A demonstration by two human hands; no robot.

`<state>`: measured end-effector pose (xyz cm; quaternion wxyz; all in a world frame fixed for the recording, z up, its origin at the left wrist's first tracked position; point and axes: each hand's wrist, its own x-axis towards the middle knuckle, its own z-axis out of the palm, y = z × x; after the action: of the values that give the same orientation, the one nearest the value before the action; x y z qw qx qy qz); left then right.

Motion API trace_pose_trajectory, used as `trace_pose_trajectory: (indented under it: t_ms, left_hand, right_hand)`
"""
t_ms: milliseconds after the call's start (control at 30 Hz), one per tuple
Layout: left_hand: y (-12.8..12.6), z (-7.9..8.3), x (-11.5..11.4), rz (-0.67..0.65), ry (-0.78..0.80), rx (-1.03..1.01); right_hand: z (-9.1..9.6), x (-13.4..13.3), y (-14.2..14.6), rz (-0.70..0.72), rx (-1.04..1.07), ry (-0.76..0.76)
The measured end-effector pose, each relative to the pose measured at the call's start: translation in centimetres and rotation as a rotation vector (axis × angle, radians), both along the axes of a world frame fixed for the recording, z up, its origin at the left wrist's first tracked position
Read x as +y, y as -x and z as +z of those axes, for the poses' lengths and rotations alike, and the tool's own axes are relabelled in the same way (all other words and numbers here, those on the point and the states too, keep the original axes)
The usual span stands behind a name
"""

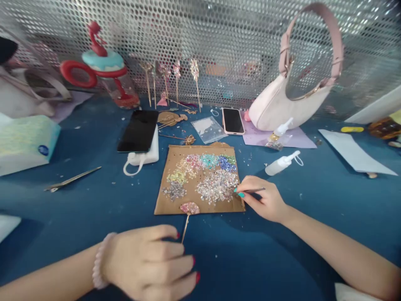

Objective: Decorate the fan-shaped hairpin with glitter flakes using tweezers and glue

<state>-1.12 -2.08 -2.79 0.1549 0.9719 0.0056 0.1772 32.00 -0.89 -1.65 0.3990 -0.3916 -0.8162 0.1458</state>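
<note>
Nearest: left hand [147,259], beaded bracelet [100,261], red nails. Fingers loosely curled and blurred; whether they grip the fan hairpin [189,207] cannot be told. Its stem reaches down just beside the left index fingertip; the pink head lies beyond that finger, on the near edge of the cardboard [219,207]. Right hand [265,198], teal nails: thumb and finger pinched on a slim tool [255,190], fingertips beside the clear sequins [217,186]. Left of those fingertips, a silver heap [174,190]; beyond it, a yellow heap [177,177]. Thin metal tool [75,179] well left of the right fingers. White bottle [278,165] just beyond the right hand. Black tablet [138,131] far beyond the left fingers; phone [232,121] beyond the right. Farthest from both hands' fingers: pale handbag [266,106] and decorated hairpins [194,71] standing at a perforated screen [225,25].
</note>
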Motion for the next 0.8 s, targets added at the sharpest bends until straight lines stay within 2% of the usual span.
trace_pose_trajectory:
  t_ms: [67, 133, 167, 433, 600, 800]
  left_hand:
    - [-1.9, 1.3, 2.2, -0.021, -0.026, -0.020]
    - [-3.1, 2.1, 3.3, 0.034, 0.015, 0.013]
    - [-3.4, 2.3, 3.4, 0.017, 0.038, 0.043]
    - [-4.0, 1.9, 2.7, -0.128, 0.165, 0.144]
    - [-4.1, 1.8, 2.7, -0.149, 0.155, 0.184]
    - [-4.0, 1.6, 2.9, -0.161, 0.148, 0.264]
  right_hand:
    - [0.0, 0.0, 0.0, 0.002, 0.005, 0.019]
    - [-0.1, 0.1, -0.1, 0.006, 0.002, 0.041]
    - [-0.1, 0.1, -0.1, 0.008, 0.000, 0.049]
    - [0.2, 1.3, 1.2, 0.069, -0.009, 0.048]
    - [1.2, 3.2, 2.9, 0.226, -0.078, -0.010]
    - [1.4, 3.7, 3.6, 0.269, -0.060, -0.007]
